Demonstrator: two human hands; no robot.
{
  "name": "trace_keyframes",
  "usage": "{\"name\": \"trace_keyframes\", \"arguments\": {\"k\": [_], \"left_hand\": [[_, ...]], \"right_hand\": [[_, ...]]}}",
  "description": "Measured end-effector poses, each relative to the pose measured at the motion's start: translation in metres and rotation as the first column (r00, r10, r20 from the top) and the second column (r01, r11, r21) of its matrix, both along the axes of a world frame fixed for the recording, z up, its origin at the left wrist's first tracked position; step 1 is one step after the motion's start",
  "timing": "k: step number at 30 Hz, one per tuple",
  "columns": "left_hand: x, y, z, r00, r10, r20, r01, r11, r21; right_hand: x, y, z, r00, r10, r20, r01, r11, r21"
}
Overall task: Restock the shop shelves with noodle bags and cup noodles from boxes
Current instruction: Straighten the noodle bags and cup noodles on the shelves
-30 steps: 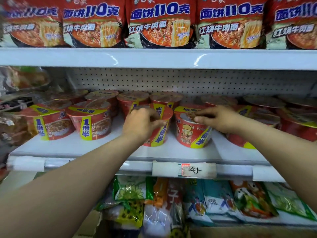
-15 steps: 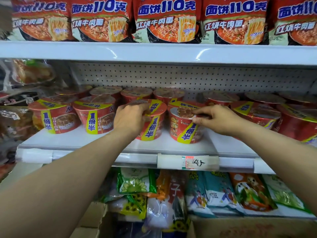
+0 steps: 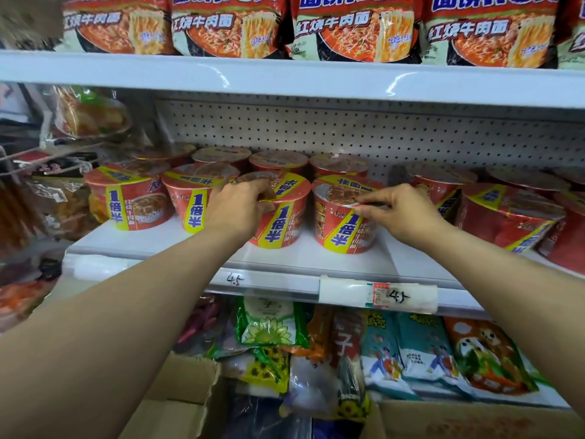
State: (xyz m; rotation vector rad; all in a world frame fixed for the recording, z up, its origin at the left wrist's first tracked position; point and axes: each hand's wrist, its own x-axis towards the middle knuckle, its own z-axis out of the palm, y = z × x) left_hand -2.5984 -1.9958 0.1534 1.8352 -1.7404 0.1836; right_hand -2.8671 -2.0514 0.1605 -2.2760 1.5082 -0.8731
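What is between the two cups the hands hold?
Nothing. The head view shows only a narrow strip of bare shelf between the left cup and the right cup.

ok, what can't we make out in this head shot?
All head view.
Noodle bags: brand line cut off by top edge.
Left cup: left side hidden by the left hand gripping it.
Right cup: right rim hidden under the right hand pinching it.
Back-row cups: mostly hidden by the front row.
Cardboard box: contents cut off by bottom edge.
Price tag: print too small.
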Motion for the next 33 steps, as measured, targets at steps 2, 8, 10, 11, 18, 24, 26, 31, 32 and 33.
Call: {"name": "trace_keyframes", "arguments": {"k": [2, 8, 10, 11, 18, 24, 26, 31, 32, 33], "left_hand": [[0.0, 0.001, 0.0, 1.0, -0.006, 0.003, 0.006, 1.0, -0.02], [-0.003, 0.006, 0.0, 1.0, 0.003, 0.004, -0.003, 0.998, -0.059], [-0.003, 0.005, -0.001, 1.0, 0.006, -0.012, -0.007, 0.998, -0.06], [-0.003, 0.004, -0.002, 1.0, 0.008, -0.016, -0.009, 0.998, -0.062], [-0.002, -0.001, -0.009, 0.999, 0.024, -0.026, -0.026, 0.996, -0.084], [0.001, -0.01, -0.015, 1.0, 0.023, 0.014, -0.021, 0.993, -0.113], [0.001, -0.011, -0.016, 0.998, 0.03, 0.052, -0.023, 0.992, -0.121], [-0.008, -0.006, -0.016, 0.986, 0.078, 0.146, -0.064, 0.994, -0.093], [-0.011, -0.005, -0.015, 0.983, 0.099, 0.156, -0.085, 0.992, -0.091], [-0.016, -0.004, -0.014, 0.98, 0.125, 0.157, -0.11, 0.989, -0.097]], "right_hand": [[0.002, -0.001, -0.001, 1.0, -0.016, 0.008, 0.016, 1.0, 0.002], [0.007, -0.003, -0.003, 0.998, -0.059, 0.005, 0.059, 0.998, -0.004], [0.007, -0.004, -0.003, 0.998, -0.062, 0.01, 0.062, 0.998, -0.002], [0.007, -0.004, -0.003, 0.998, -0.063, 0.009, 0.063, 0.998, 0.001], [0.008, -0.006, -0.003, 0.998, -0.07, 0.0, 0.07, 0.998, 0.01], [0.009, -0.008, 0.001, 0.999, -0.045, -0.03, 0.045, 0.999, 0.009], [0.009, -0.006, 0.002, 0.998, -0.042, -0.035, 0.042, 0.999, -0.002], [0.006, -0.006, 0.003, 0.997, 0.015, -0.074, -0.016, 1.0, -0.019], [0.003, -0.007, 0.004, 0.994, 0.031, -0.103, -0.034, 0.999, -0.03], [0.0, -0.008, 0.007, 0.991, 0.042, -0.128, -0.048, 0.998, -0.049]]}}
